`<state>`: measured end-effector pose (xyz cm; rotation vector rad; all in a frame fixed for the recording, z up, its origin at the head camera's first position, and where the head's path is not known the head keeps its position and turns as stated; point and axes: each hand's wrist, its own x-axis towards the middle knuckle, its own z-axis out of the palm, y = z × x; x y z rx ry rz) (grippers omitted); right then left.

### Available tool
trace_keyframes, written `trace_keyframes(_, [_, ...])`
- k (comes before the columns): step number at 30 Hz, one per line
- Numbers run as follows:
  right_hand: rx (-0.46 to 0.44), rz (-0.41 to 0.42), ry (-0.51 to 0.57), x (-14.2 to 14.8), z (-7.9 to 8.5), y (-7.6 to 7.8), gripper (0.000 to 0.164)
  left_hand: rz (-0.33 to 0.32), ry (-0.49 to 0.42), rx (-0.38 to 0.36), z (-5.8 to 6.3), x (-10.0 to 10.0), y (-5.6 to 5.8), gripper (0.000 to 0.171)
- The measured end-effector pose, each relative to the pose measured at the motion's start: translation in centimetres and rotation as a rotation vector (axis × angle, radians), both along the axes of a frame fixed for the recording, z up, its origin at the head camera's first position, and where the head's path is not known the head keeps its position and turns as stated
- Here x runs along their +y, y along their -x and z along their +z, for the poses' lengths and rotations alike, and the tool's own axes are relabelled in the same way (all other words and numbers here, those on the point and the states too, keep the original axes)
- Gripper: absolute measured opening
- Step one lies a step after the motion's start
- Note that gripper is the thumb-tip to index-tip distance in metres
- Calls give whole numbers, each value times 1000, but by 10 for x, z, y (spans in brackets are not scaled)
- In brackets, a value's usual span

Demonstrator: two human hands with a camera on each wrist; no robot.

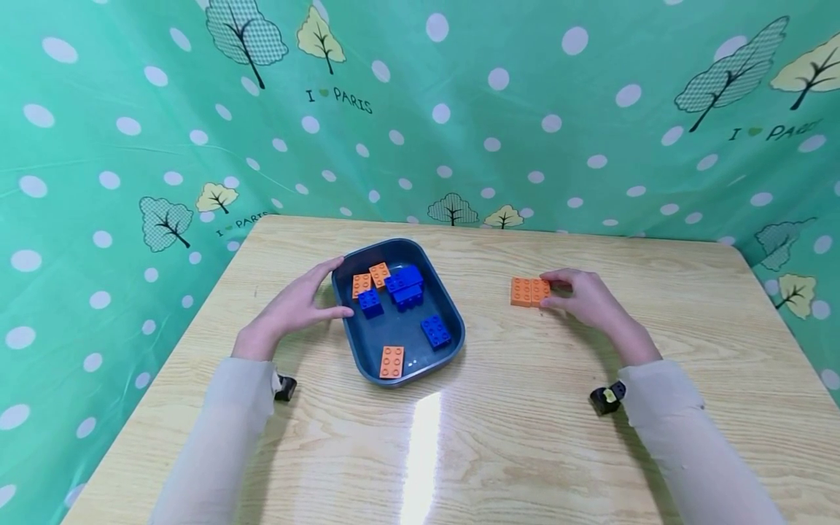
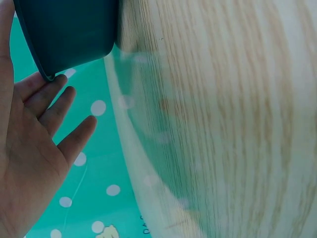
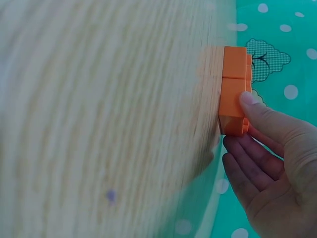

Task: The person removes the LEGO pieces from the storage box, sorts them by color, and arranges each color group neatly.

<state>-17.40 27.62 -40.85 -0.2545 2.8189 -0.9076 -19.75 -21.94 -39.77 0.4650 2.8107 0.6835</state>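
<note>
A dark blue plastic bin (image 1: 364, 357) stands on the table left of the middle, with orange and blue toy building bricks inside. At its left side my left hand (image 1: 292, 306) is spread, thumb and fingertips touching the rim. In the left wrist view those fingers (image 2: 57, 111) are mostly straight beside the bin's corner. To the right of the bin, two orange bricks lie side by side. My right hand (image 1: 593, 302) pinches the nearer, right-hand orange brick (image 3: 233, 99) between thumb and fingers, and that brick touches the left-hand orange brick (image 1: 520, 292).
The wooden table (image 1: 512, 437) has a bright glare strip in front of the bin. A green dotted cloth (image 1: 420, 146) hangs behind and beside it. Inside the bin, a lone orange brick (image 1: 391, 362) lies near the front, and several blue bricks (image 1: 407, 288) cluster towards the back.
</note>
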Motion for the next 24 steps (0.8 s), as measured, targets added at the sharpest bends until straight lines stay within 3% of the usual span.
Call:
trace_keyframes(15, [30, -25, 52, -1, 5, -7, 61, -23, -25, 20, 0, -2, -5, 104])
trace_keyframes(24, [218, -9, 159, -32, 22, -12, 57, -8, -34, 29, 0, -2, -7, 104])
